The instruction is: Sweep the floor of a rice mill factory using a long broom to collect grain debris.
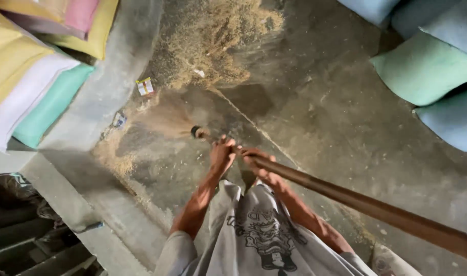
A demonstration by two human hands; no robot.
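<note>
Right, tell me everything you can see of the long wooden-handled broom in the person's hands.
The long brown wooden-handled broom has a round, smooth pole running from the lower right corner up to the middle of the picture. A dark band joins it to a tan bristle head, blurred and fanned low over the dusty grey concrete floor near the scattered pile of tan husk. The left hand grips the pole nearer the head; the right hand grips just behind it.

A small white, yellow and red paper packet [145, 86] lay on the floor up-left of the grip; a bluish wrapper [119, 120] lay left.
</note>
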